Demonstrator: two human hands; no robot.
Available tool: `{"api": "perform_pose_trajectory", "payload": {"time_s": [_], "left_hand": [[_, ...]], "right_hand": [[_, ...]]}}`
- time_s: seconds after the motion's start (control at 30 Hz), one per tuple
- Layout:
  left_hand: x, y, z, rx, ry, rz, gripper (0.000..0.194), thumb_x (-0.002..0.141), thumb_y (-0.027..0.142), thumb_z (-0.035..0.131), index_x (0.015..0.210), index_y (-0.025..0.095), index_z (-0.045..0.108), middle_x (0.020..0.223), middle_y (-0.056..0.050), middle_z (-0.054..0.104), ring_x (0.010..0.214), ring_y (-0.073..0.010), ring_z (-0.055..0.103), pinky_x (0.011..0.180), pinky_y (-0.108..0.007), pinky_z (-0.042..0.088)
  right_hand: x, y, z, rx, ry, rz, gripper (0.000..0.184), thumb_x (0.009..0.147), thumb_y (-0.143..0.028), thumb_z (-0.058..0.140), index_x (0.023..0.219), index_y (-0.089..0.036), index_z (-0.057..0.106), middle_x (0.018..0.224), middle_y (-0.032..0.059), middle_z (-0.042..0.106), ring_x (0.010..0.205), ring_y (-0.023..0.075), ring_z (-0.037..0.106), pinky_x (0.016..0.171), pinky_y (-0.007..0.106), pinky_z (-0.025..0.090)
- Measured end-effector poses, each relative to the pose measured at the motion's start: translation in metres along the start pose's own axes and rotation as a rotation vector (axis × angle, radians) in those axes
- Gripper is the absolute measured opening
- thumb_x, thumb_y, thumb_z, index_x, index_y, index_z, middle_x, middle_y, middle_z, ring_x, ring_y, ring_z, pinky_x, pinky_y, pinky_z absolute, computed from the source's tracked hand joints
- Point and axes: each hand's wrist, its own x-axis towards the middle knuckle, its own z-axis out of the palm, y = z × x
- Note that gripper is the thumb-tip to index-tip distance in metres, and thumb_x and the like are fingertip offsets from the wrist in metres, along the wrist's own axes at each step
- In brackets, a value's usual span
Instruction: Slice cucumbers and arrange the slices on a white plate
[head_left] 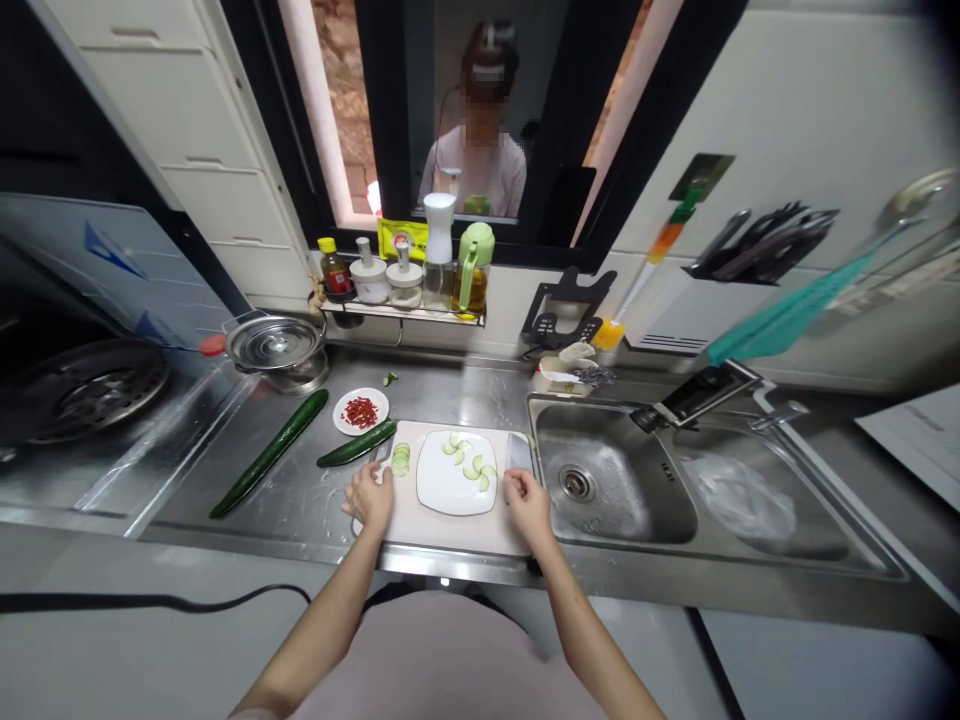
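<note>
My left hand (pixel 371 498) is over the left edge of a pale cutting board (pixel 450 532), its fingers loosely bent and apart, with nothing visible in them. Just beyond it lies a stack of cucumber slices (pixel 401 458). A white square plate (pixel 442 490) rests mid-board, bearing two fan-like groups of cut cucumber slices (pixel 480 470). At the board's right side my right hand (pixel 529 508) is closed, fingertips together by the plate. A knife blade (pixel 517 452) lies directly beyond these fingertips; its handle is hidden, and whether the hand grips it is unclear.
A cut cucumber (pixel 356 444), a long cucumber (pixel 270 452) and a small plate of red pieces (pixel 344 424) lie left. A lidded steel pot (pixel 292 375) stands behind. The sink (pixel 615 480) adjoins the board's right; a condiment shelf (pixel 405 311) hangs above.
</note>
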Motion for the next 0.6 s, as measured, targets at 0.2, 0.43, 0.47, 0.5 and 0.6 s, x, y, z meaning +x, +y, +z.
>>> {"api": "perform_pose_trajectory", "payload": {"time_s": [0.2,0.43,0.47,0.5,0.6], "left_hand": [[0.0,0.007,0.012,0.114,-0.042,0.08,0.032,0.08,0.045,0.055,0.103,0.025,0.065,0.112,-0.012,0.061,0.108,-0.0341,0.048,0.092,-0.05,0.029],[-0.002,0.01,0.017,0.101,-0.037,0.118,0.025,0.08,0.037,0.056,0.1,0.025,0.065,0.113,-0.011,0.063,0.109,-0.0333,0.048,0.091,-0.048,0.03],[-0.002,0.011,0.016,0.073,-0.045,0.125,0.023,0.081,0.035,0.055,0.098,0.024,0.065,0.11,-0.011,0.064,0.109,-0.0328,0.049,0.091,-0.048,0.029],[-0.002,0.011,0.015,0.037,-0.052,0.131,0.021,0.081,0.033,0.054,0.097,0.024,0.065,0.106,-0.01,0.066,0.108,-0.0321,0.051,0.091,-0.048,0.029],[-0.002,0.016,0.012,-0.115,-0.058,0.138,0.02,0.081,0.034,0.054,0.094,0.023,0.065,0.092,-0.009,0.069,0.103,-0.0303,0.055,0.092,-0.049,0.03]], "right_hand": [[-0.001,-0.001,0.0,0.011,-0.02,0.024,0.036,0.079,-0.049,0.049,0.083,-0.017,0.064,0.059,0.0004,0.056,0.056,0.0163,0.051,0.057,0.027,0.038],[-0.005,0.0,-0.001,-0.023,-0.021,0.036,0.037,0.078,-0.049,0.048,0.083,-0.017,0.065,0.057,-0.0004,0.054,0.056,0.0161,0.05,0.057,0.026,0.038],[-0.005,0.0,0.0,-0.025,-0.022,0.035,0.037,0.078,-0.049,0.048,0.083,-0.017,0.066,0.057,-0.0006,0.053,0.056,0.016,0.05,0.057,0.026,0.037],[-0.005,0.001,0.0,-0.026,-0.022,0.034,0.037,0.078,-0.049,0.048,0.083,-0.017,0.066,0.057,-0.0008,0.053,0.056,0.0158,0.049,0.056,0.026,0.037],[-0.006,0.001,0.0,-0.021,-0.015,0.028,0.038,0.078,-0.05,0.048,0.083,-0.017,0.066,0.055,-0.002,0.051,0.055,0.0152,0.048,0.055,0.026,0.037]]}}
